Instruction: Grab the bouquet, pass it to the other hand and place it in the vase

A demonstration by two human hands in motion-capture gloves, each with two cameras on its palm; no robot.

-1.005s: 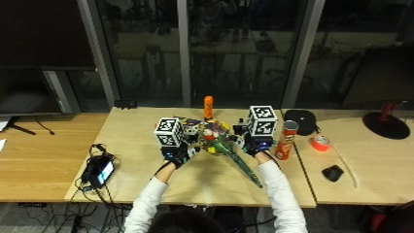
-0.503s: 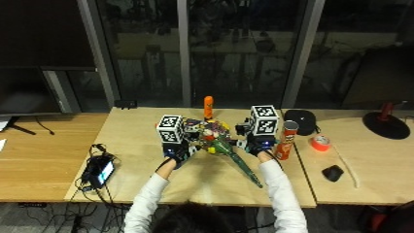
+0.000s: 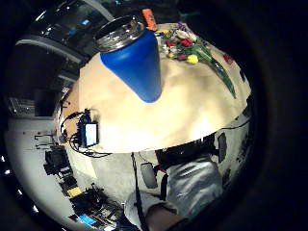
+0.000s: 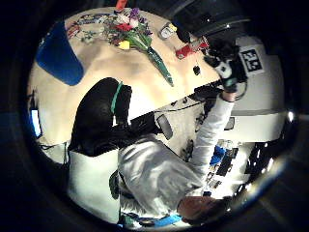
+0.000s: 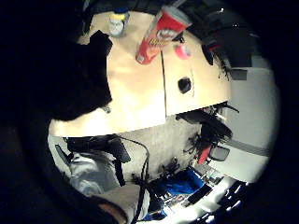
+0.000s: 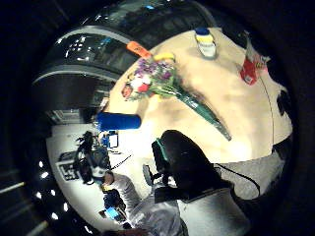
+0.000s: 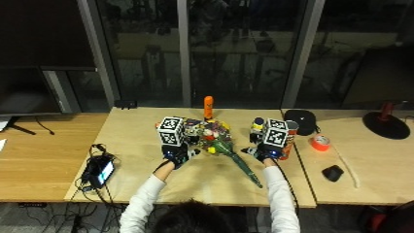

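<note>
Green-stemmed bouquet (image 7: 223, 143): lies flat on the wooden table (image 7: 139, 136) between your two hands, blooms toward 12 o'clock, stems trailing toward 5 o'clock; nothing grips it, so the pick-up looks not yet begun. Your left hand (image 7: 176, 154) hovers at the 9 o'clock side of the blooms, your right hand (image 7: 267, 151) at the 3 o'clock side, likely framing the bouquet for the first grasp. Fingers: I cannot tell on either hand whether they are spread or curled; the outside view shows only the backs of the gloves.

Blue vase (image 3: 134, 57): upright on the table, close under your left palm, mouth open and ready to receive stems. In the outside view it is hidden behind your left hand.

Red can (image 5: 156, 35): stands beyond your right hand, partly masked by it in the outside view.

Orange object (image 7: 208, 107): upright at 12 o'clock of the blooms; what it is cannot be made out.
</note>
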